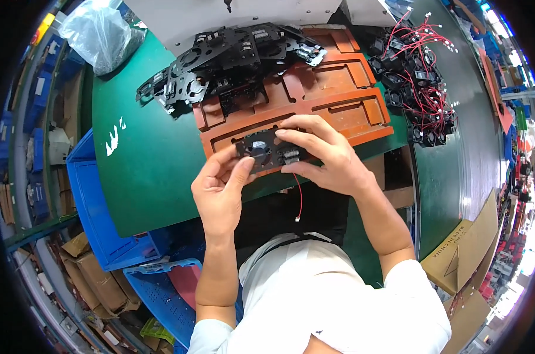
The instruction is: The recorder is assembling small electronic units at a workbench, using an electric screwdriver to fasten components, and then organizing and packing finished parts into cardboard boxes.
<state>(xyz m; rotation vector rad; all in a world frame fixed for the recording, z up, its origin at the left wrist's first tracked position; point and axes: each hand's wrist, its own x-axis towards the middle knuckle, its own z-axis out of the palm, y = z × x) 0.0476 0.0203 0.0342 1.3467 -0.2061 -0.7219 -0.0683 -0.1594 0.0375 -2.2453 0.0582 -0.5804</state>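
Observation:
Between my two hands is a flat black bracket plate (268, 154) with a round cutout and small silver parts near its right end. My left hand (219, 186) grips its left end between thumb and fingers. The right end is pinched by my right hand (332, 156). From below the plate hangs a thin red wire (301, 197) with a small white plug. Just behind lies an orange-brown fixture board (350, 121) with cut-out recesses. A heap of similar black plates (220, 62) rests partly on the board's far left side.
Small black fans (424, 88) with red wires are piled at the back right. A clear plastic bag (99, 38) sits on the green table (143, 189) at the far left. Blue bins (84, 200) stand at the table's left, and a cardboard box (459, 253) is at the right.

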